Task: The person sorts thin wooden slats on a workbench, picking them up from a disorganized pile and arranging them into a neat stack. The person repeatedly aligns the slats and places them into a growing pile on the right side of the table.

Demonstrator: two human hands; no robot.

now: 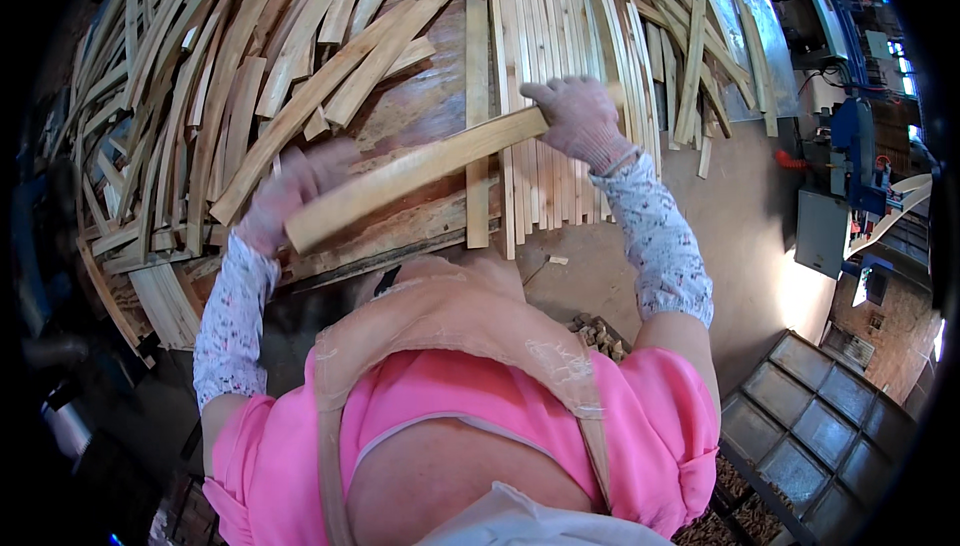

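I hold one pale wooden slat (415, 171) across my front with both gloved hands. My left hand (290, 191) grips its lower left end and looks blurred. My right hand (575, 116) is closed on its upper right end. Under the slat lies a worn board worktop (425, 111). A neat row of thin slats (550, 56) lies side by side beneath my right hand, and one single slat (478, 116) lies upright just left of that row.
A big loose heap of curved wooden strips (200, 76) fills the left and far side. More slats (700, 56) lie at the far right. On the floor to the right are a blue machine (855, 156) and a grid-like tray (825, 426).
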